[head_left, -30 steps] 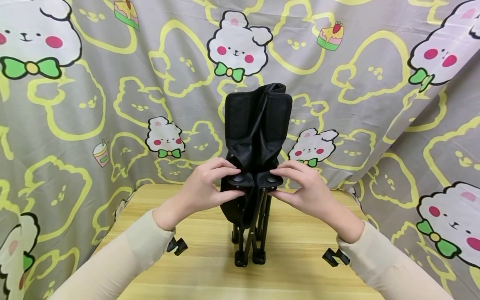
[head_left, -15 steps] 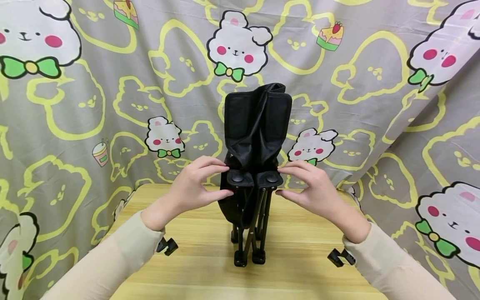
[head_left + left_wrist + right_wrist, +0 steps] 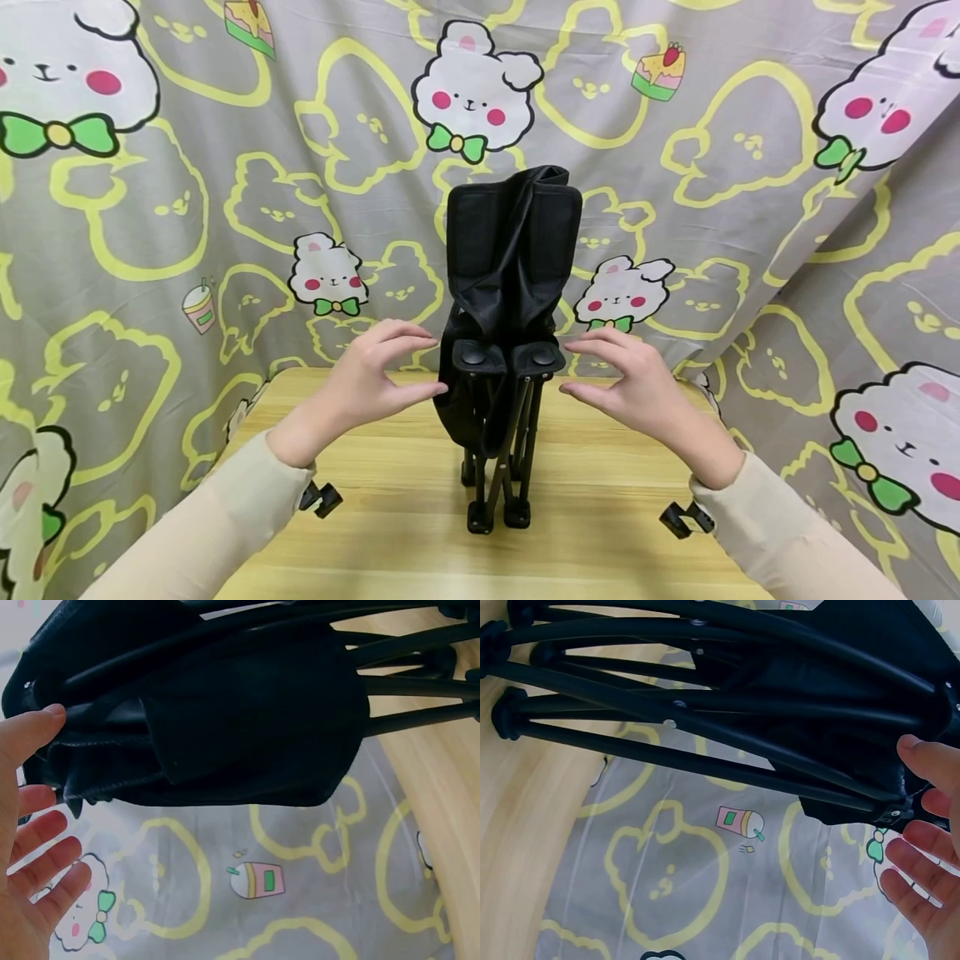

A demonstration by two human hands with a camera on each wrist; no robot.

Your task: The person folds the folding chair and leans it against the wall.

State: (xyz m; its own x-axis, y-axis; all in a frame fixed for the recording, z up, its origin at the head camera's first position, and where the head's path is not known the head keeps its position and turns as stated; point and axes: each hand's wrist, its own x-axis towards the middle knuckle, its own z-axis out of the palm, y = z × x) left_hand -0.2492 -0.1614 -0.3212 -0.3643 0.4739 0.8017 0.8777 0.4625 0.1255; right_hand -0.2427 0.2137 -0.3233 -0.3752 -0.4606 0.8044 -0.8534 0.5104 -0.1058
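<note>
A black folded chair (image 3: 513,250) stands upright on its feet on my wooden table (image 3: 375,533), about midway between the left and right edges, its fabric rising above the far edge. My left hand (image 3: 360,375) is just beside the chair's left side, thumb and fingers spread apart; I cannot tell whether the thumb touches the fabric. My right hand (image 3: 630,375), thumb and fingers likewise spread, is just off its right side. A grey cartoon-print curtain (image 3: 720,250) hangs behind.

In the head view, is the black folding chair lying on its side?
No, the black folding chair stands upright, feet on the wooden table.
</note>
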